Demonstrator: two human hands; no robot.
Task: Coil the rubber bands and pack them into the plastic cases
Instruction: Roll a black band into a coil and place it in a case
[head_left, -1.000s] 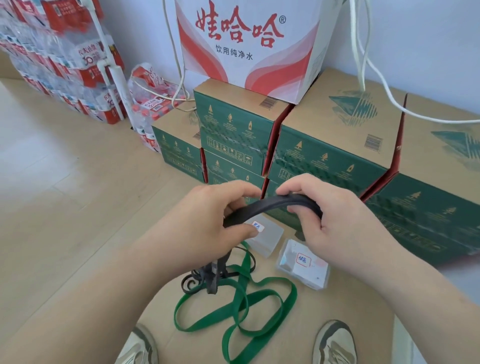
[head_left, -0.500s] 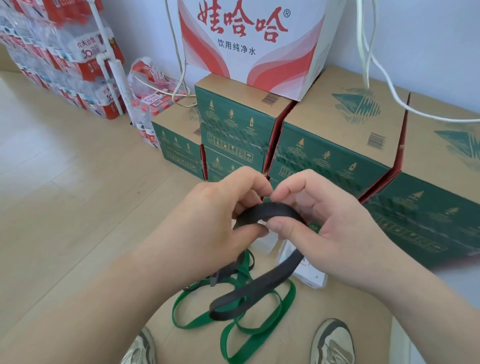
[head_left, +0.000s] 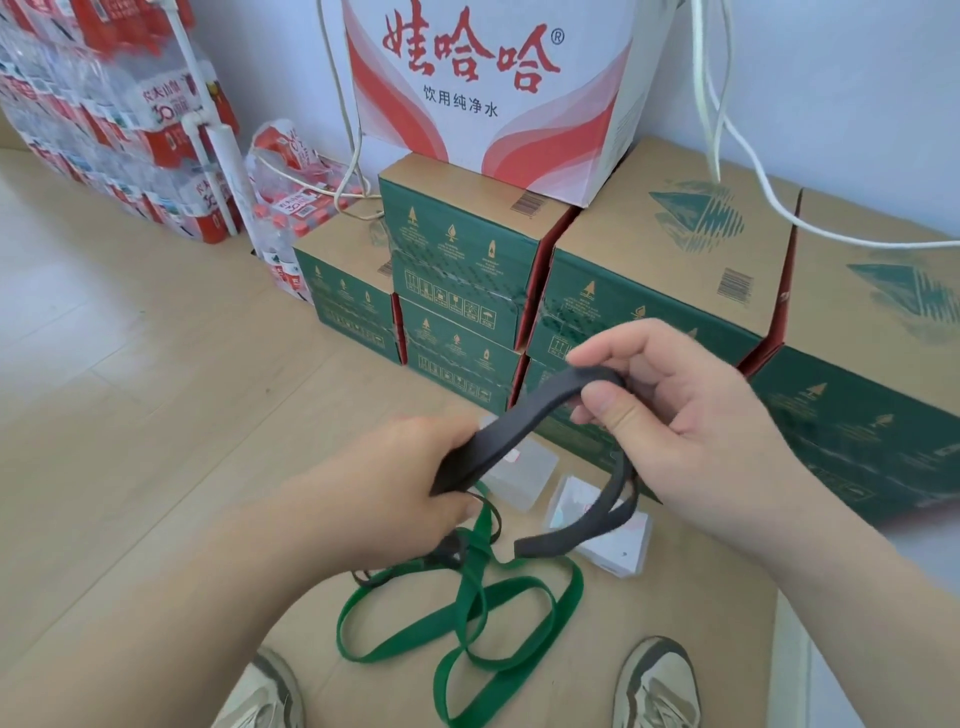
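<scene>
Black rubber band (head_left: 524, 415) pinched btwn both hands, left (head_left: 410, 483) & right (head_left: 670, 415), above green band (head_left: 467, 618) w/ cases (head_left: 519, 467)

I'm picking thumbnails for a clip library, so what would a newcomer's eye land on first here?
First, the two hands in the centre: the left hand and right hand hold a black rubber band stretched between them in the air. Below lies a tangled green rubber band on the cardboard, with clear plastic cases beside it. Behind, the big white and red carton tops the green boxes.
</scene>
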